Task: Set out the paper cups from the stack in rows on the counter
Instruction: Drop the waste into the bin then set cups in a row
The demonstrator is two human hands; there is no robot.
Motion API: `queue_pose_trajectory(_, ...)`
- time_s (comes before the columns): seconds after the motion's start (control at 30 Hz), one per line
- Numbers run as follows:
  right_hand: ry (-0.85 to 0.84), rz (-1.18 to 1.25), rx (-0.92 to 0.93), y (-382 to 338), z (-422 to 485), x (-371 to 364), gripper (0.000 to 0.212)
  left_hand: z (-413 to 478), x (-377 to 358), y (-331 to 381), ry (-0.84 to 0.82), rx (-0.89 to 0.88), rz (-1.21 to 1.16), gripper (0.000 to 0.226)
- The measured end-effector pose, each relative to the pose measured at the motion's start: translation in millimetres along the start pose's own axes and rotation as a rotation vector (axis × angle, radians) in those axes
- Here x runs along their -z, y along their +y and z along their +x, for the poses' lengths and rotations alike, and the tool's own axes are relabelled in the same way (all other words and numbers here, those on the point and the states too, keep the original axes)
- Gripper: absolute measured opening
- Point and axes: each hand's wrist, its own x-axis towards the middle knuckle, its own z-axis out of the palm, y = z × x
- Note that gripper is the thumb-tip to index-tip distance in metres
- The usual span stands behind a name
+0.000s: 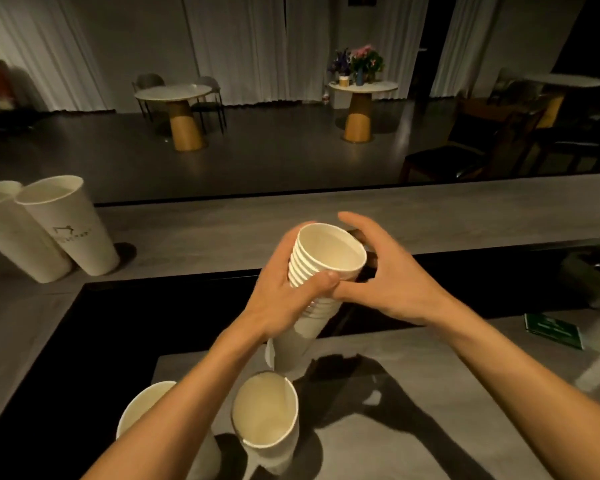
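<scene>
A stack of nested white paper cups (pixel 300 268) is held tilted at the centre of the frame, over the far edge of the grey stone counter (pixel 413 393), and is gripped round its ribbed middle by the left hand (pixel 288 303). The right hand (pixel 395 282) is arched round the top cup (pixel 329 247) — thumb laid beneath the rim — but whether it is grasped cannot be told. Two single white cups (pixel 267 417) are stood at lower centre, two taller printed cups (pixel 73 223) at the left edge.

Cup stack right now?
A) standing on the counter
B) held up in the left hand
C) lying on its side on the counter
B: the left hand wraps the tilted cup stack, holding it above the counter.
</scene>
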Motion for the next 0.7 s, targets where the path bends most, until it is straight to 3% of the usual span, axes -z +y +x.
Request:
queue_pose_trajectory(0.03,-0.044,0.055,0.024,-8,8,-4,0.084,2,10,0,0.071,-0.025,-0.01,0.079)
queue_pose_trajectory(0.13,-0.132,0.307,0.038,-27,28,-15,0.035,9,46,1,0.199,-0.074,-0.032,0.086)
queue_pose_trajectory(0.2,-0.116,0.288,0.098,-33,46,-27,0.012,9,71,2,0.217,-0.089,-0.017,0.083)
queue_pose_trajectory(0.4,-0.11,0.195,0.282,-52,96,-78,0.002,-2,136,3,0.218,-0.075,0.009,0.079)
queue_pose_trajectory(0.57,-0.117,0.329,0.318,-67,125,-122,0.008,-11,185,-1,0.258,-0.055,0.096,0.066)
queue_pose_trajectory(0.7,-0.061,0.291,0.366,-82,150,-154,0.007,-15,215,-12,0.288,0.009,0.053,0.071)
